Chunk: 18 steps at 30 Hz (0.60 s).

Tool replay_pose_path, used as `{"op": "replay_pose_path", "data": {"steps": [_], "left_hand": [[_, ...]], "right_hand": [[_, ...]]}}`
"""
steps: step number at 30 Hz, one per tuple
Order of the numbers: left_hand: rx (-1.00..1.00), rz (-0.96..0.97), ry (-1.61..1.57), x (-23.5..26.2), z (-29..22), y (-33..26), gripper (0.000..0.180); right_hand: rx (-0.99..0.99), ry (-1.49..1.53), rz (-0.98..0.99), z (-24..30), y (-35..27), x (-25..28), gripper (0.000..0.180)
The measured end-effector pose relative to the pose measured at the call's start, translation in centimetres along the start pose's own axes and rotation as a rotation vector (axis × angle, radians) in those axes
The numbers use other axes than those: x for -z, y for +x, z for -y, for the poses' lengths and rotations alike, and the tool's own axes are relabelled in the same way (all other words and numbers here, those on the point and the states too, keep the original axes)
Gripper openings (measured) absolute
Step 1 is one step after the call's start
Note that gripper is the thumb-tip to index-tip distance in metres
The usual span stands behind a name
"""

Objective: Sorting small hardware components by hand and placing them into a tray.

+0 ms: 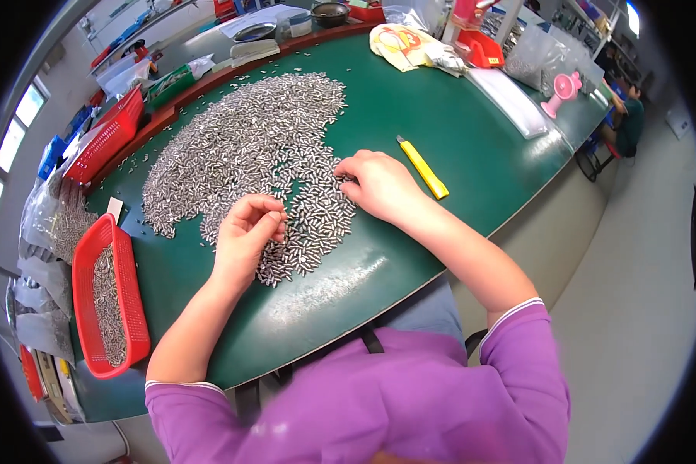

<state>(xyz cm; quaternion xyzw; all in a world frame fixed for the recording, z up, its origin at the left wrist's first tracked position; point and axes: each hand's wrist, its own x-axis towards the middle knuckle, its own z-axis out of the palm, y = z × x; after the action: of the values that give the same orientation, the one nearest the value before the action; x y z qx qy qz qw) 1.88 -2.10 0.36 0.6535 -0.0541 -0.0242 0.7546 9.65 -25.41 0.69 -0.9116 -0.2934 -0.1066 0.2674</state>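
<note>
A wide heap of small silvery metal pins [240, 139] spreads over the green tabletop [472, 162]. My left hand [247, 228] is over the near part of the heap, thumb and fingertips pinched together; what they hold, if anything, is too small to make out. At the right edge of the heap my right hand [375, 182] reaches down with fingers bent, the tips among the pins. Whether a pin sits between those fingertips is hidden. A yellow utility knife [423, 168] lies to the right of my right hand, apart from it.
A red plastic basket [141, 317] of similar pins stands at the left. Further red basket [108, 139] and green tray [170, 87] line the raised far edge. A yellow cloth [402, 46], pink fan-like object [562, 91] and plastic bags [530, 58] lie far right. Another person [630, 120] sits beyond.
</note>
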Motion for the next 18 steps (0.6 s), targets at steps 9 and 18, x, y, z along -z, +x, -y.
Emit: {"op": "replay_pose_path", "data": {"steps": [9, 18], "left_hand": [[0.165, -0.069, -0.307, 1.4, -0.1, 0.6, 0.019], [0.254, -0.039, -0.476, 1.5, 0.0, 0.4, 0.017]], "right_hand": [[0.0, 0.152, 0.178, 2.8, 5.3, -2.8, 0.012], [-0.197, 0.633, 0.148, 4.0, 4.2, -2.5, 0.017]]}}
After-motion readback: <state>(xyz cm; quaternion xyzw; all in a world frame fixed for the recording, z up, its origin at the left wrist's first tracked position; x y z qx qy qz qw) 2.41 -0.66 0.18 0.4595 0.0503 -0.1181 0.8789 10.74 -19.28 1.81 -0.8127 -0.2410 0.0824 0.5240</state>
